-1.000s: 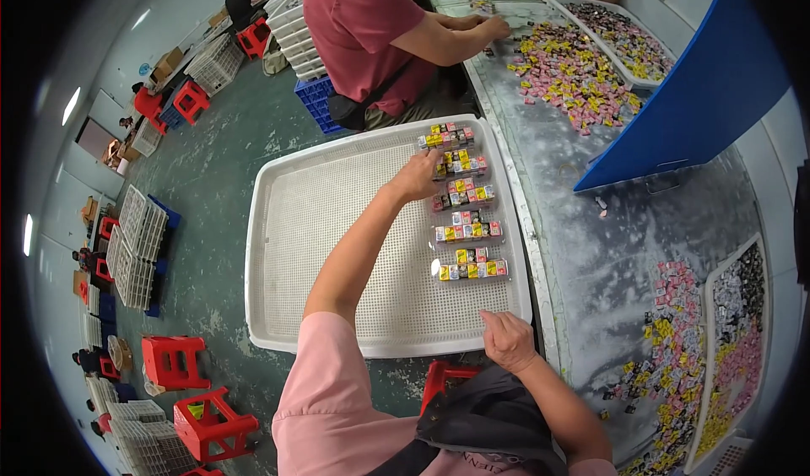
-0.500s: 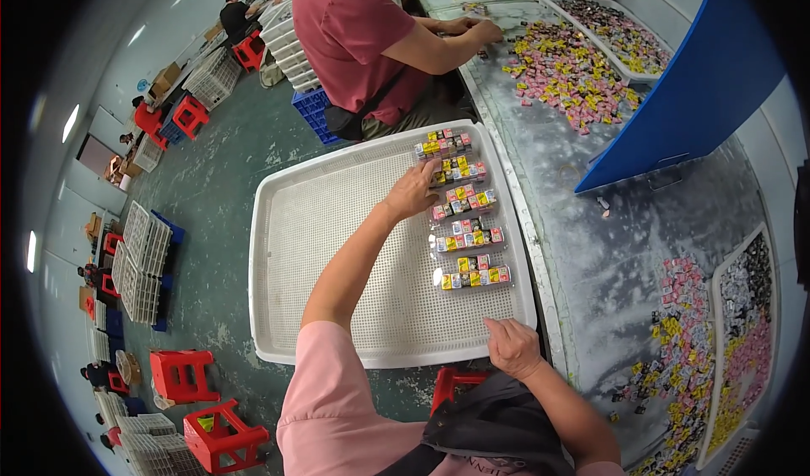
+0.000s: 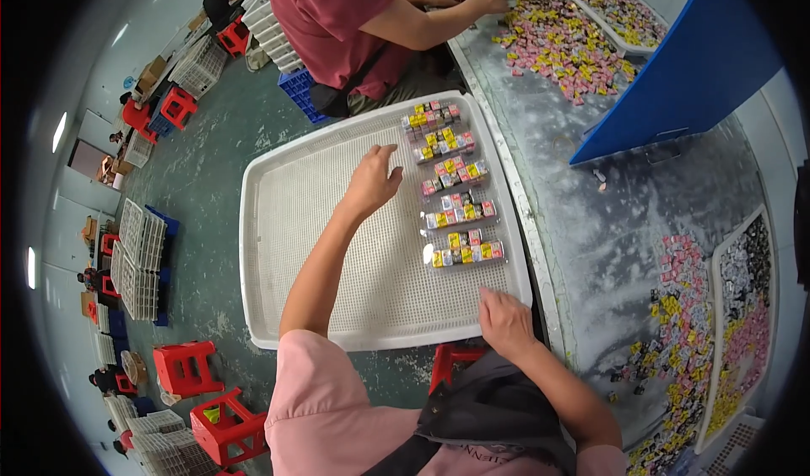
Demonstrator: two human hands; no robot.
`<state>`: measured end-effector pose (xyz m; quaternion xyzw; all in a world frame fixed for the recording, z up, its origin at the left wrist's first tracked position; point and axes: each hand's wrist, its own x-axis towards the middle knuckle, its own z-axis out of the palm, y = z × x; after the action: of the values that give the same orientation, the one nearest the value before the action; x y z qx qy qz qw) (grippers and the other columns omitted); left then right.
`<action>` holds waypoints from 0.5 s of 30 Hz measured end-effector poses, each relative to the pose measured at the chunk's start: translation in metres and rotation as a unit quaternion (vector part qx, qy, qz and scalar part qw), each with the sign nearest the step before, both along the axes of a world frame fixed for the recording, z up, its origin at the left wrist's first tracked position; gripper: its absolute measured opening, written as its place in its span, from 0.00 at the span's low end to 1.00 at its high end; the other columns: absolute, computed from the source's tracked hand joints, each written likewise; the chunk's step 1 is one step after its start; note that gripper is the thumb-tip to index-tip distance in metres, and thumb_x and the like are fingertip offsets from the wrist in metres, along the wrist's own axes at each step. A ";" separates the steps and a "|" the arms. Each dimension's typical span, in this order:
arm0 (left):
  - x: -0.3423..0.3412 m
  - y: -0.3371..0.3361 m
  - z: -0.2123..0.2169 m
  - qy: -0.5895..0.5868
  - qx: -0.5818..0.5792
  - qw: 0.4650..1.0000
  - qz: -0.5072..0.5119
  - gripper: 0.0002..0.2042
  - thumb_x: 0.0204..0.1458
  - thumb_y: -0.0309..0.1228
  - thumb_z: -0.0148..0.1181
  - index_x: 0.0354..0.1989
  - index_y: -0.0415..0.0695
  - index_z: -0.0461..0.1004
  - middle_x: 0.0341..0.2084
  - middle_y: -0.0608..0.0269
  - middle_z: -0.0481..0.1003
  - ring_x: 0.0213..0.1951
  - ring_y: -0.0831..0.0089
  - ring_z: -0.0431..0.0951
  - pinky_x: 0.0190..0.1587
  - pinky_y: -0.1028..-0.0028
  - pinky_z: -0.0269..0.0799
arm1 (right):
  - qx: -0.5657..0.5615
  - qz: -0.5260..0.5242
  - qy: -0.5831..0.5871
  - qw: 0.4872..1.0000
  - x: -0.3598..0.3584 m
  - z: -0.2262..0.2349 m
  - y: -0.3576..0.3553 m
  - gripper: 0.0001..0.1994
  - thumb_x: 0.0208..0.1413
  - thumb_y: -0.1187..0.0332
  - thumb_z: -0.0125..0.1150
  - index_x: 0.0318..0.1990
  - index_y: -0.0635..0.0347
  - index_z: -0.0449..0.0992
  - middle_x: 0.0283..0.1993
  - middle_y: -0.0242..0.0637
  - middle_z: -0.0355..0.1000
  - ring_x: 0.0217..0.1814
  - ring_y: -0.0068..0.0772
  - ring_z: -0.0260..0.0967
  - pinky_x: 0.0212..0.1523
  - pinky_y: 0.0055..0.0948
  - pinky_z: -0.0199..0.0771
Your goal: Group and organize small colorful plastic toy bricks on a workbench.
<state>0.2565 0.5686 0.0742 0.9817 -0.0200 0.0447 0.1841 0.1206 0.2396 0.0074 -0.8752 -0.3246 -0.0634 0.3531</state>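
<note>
A large white mesh tray lies in front of me, beside the grey worktable. Along its right side lie several clear packs of small coloured pieces in a column. My left hand hovers over the tray's middle, fingers apart and empty, just left of the packs. My right hand rests on the tray's near right edge, fingers curled over the rim.
A person in a red shirt works at the table's far end by a heap of small coloured pieces. A blue board stands on the table. Trays of pieces sit at right. Red stools and stacked crates crowd the floor.
My left hand has drawn back leftward from the packs it was touching and now hovers open over the tray. My right hand has stayed at the near edge.
</note>
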 end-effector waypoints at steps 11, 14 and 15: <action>-0.141 -0.108 -0.065 0.107 -0.429 0.874 0.200 0.32 0.63 0.40 0.59 0.67 0.29 0.58 0.49 0.48 0.65 0.30 0.69 0.80 0.30 0.73 0.79 | 0.454 -0.165 0.648 0.589 0.034 0.018 0.034 0.33 0.63 0.59 0.62 0.62 0.78 0.54 0.58 0.62 0.62 0.60 0.55 0.67 0.59 0.49 0.74; -0.141 -0.119 -0.084 0.077 -0.425 0.877 0.212 0.30 0.63 0.39 0.59 0.66 0.29 0.60 0.50 0.48 0.62 0.29 0.69 0.80 0.29 0.73 0.79 | 0.473 -0.167 0.645 0.577 0.048 0.015 0.037 0.32 0.64 0.59 0.61 0.62 0.77 0.54 0.59 0.62 0.58 0.60 0.57 0.64 0.62 0.54 0.70; -0.139 -0.120 -0.086 0.083 -0.424 0.875 0.221 0.30 0.63 0.38 0.59 0.66 0.30 0.58 0.52 0.49 0.61 0.31 0.68 0.81 0.31 0.72 0.81 | 0.484 -0.151 0.665 0.549 0.053 0.013 0.037 0.35 0.63 0.60 0.61 0.64 0.78 0.50 0.62 0.66 0.54 0.64 0.60 0.59 0.65 0.56 0.66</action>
<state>0.1171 0.4482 -0.0115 0.7887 0.2337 0.0064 0.5686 0.1734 0.2769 0.0200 -0.4003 0.2195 0.3366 0.8236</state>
